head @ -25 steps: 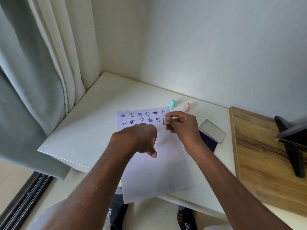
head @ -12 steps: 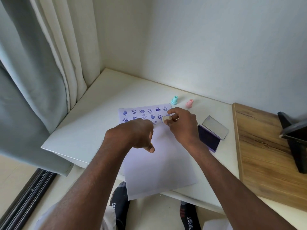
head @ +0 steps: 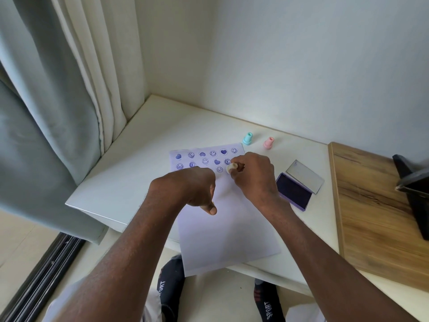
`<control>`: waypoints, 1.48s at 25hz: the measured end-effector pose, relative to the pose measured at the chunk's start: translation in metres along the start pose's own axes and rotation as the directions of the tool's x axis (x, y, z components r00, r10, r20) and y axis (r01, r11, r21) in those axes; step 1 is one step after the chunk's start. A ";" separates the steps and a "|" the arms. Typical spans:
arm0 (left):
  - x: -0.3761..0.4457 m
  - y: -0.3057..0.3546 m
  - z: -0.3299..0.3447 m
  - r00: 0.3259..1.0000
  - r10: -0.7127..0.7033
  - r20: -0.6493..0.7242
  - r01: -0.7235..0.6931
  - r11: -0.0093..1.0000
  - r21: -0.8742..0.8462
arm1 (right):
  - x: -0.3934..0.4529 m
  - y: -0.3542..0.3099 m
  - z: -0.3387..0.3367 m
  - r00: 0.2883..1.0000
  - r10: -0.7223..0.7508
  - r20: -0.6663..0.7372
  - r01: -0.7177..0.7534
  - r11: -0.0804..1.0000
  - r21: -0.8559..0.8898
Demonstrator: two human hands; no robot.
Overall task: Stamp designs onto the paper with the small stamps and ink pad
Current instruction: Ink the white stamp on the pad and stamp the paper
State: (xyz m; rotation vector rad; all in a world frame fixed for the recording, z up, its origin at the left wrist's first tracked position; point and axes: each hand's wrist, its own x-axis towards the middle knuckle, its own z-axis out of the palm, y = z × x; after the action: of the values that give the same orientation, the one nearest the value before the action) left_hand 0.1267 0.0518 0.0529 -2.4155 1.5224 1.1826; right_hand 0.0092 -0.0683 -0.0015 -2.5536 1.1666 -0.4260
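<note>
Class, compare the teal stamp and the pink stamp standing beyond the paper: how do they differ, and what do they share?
Colour: the teal stamp is pale blue-green, while the pink stamp is soft pink.
Position: the teal stamp stands just off the paper's far right corner; the pink stamp stands further right, nearer the ink pad.
Shared: both look alike in shape and size, stand upright on the white table, and are untouched.

1. A white rectangular desk (head: 144,163) stands in the corner.
2. A pale lavender sheet of paper (head: 227,233) lies on it, its near edge overhanging.
3. A teal plastic stamp (head: 247,138) and a pink plastic stamp (head: 268,142) stand just beyond the sheet.
4. An open purple ink pad (head: 293,194) lies right of the sheet.
5. A wooden board (head: 376,212) lies along the desk's right side.
</note>
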 end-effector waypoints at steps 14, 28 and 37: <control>0.003 0.004 0.001 1.000 -0.015 -0.005 0.015 1.000 -0.012 | -0.010 -0.012 0.018 0.998 -0.035 -0.048 0.025 0.981 -0.191; -0.004 0.004 -0.003 0.998 0.013 -0.067 -0.011 1.000 0.027 | -0.002 -0.007 0.001 0.970 0.243 0.013 -0.243 0.970 -0.032; 0.013 0.038 -0.018 0.855 0.021 -0.517 -0.332 0.789 -0.517 | -0.022 0.057 -0.073 0.712 0.179 0.679 -0.554 -0.450 0.700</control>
State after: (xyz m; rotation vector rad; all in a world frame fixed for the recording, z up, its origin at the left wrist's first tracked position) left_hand 0.1100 0.0151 0.0698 -3.2573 1.7475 1.3056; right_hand -0.0710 -0.0975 0.0396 -0.4385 0.8248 -0.4753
